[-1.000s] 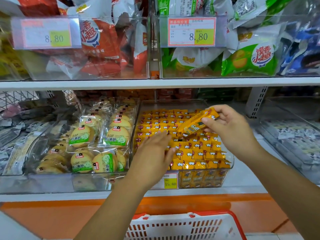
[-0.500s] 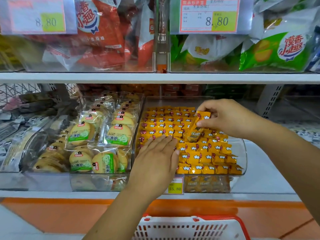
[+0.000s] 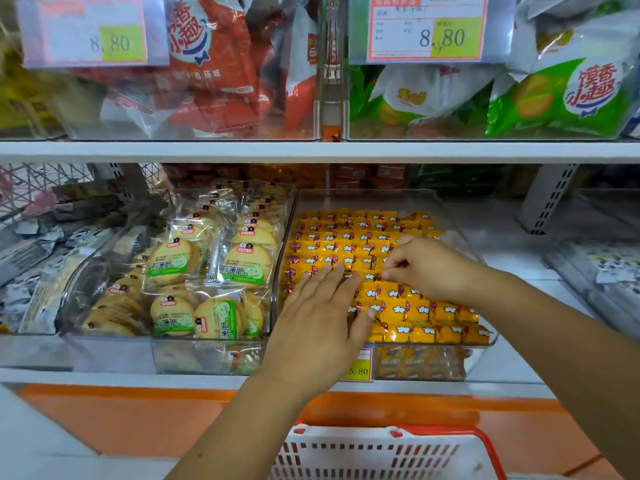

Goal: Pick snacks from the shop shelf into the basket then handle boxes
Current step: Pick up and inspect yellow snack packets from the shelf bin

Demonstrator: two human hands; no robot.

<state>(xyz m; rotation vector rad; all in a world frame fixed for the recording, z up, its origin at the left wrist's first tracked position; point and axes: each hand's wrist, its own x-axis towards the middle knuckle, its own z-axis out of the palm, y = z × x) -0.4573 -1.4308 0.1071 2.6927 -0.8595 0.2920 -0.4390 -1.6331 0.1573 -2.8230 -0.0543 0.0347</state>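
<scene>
Light: bright, even, soft shadows.
Glare: bin front (image 3: 194,109) above right hand (image 3: 429,268).
Blur: basket (image 3: 363,436) below it; left edge.

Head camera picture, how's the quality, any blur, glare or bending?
Head view: even, soft lighting with faint shadows; the left price tag on the top shelf is hazy and washed out; the yellow packets mid-frame are reasonably sharp; wide-angle bending splays the clear bins toward the edges.

snacks (image 3: 363,237): small yellow packets, flat in tight rows, filling clear bin (image 3: 483,355), middle shelf (image 3: 104,379).
basket (image 3: 381,455): white, red rim, nearest me, below shelf.
</scene>
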